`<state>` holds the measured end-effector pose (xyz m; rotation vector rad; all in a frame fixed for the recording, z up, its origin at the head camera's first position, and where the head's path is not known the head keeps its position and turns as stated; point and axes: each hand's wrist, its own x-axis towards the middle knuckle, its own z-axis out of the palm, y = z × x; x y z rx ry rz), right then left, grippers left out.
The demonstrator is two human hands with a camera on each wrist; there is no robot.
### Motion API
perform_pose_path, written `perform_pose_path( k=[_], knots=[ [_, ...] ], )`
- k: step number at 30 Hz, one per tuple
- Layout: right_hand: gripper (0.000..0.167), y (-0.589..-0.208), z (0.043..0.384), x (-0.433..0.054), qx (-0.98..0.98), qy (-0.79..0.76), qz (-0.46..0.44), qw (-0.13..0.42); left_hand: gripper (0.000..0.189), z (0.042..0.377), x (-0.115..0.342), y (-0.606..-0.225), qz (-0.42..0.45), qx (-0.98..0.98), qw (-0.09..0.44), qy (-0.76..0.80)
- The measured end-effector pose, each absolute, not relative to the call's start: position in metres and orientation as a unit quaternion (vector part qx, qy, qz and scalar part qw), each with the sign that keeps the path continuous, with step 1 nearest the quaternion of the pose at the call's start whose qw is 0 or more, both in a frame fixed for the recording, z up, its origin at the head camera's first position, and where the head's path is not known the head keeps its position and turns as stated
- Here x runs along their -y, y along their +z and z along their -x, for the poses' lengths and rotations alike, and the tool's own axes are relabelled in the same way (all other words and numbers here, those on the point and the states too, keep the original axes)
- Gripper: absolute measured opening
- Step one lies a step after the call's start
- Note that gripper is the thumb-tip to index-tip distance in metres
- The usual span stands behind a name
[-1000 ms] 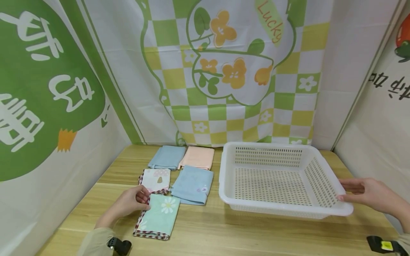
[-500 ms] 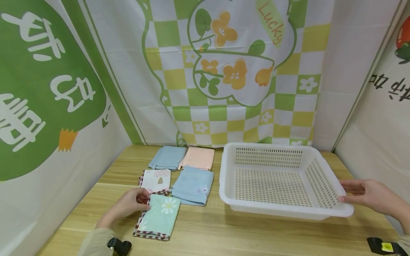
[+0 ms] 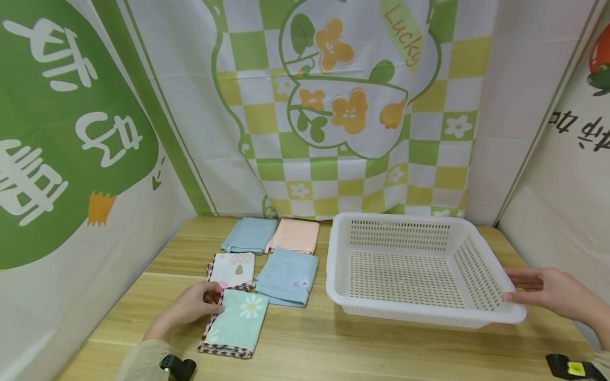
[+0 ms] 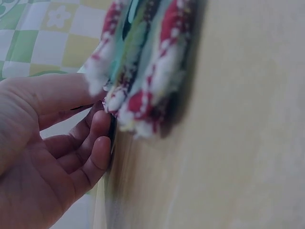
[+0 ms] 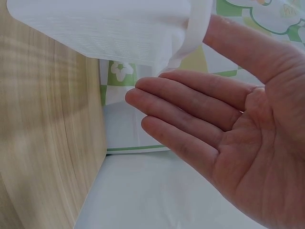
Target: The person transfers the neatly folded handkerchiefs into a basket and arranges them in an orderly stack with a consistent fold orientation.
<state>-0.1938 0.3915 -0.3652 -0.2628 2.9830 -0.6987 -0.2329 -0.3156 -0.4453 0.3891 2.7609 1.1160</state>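
My left hand [image 3: 194, 304] is at the left edge of a folded mint-green hand towel [image 3: 243, 315] with daisies and a checked border. In the left wrist view, thumb and curled fingertips [image 4: 101, 148] meet the stacked border [image 4: 143, 100] of that towel. My right hand [image 3: 548, 288] is at the right side of a white plastic basket [image 3: 419, 309]. Its thumb touches the basket rim [image 5: 198, 24], while the other fingers [image 5: 186, 105] stretch straight beneath it. Nothing lies inside the perforated basket.
Behind the green towel lie a white patterned towel [image 3: 233, 269], a light blue towel [image 3: 288, 278], a grey-blue towel [image 3: 250, 234] and a peach towel [image 3: 294, 235], all folded. The wooden table [image 3: 305, 344] is enclosed by printed cloth walls [image 3: 333, 185].
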Motion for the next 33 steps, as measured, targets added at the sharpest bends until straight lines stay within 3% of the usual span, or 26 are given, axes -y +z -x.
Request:
perform_pose_path(
  k=[33],
  knots=[
    [0.068, -0.3636, 0.1928, -0.3906, -0.966, -0.237, 0.089, 0.043, 0.021, 0.2323, 0.3189, -0.4477, -0.126, -0.920, 0.039, 0.370]
  ],
)
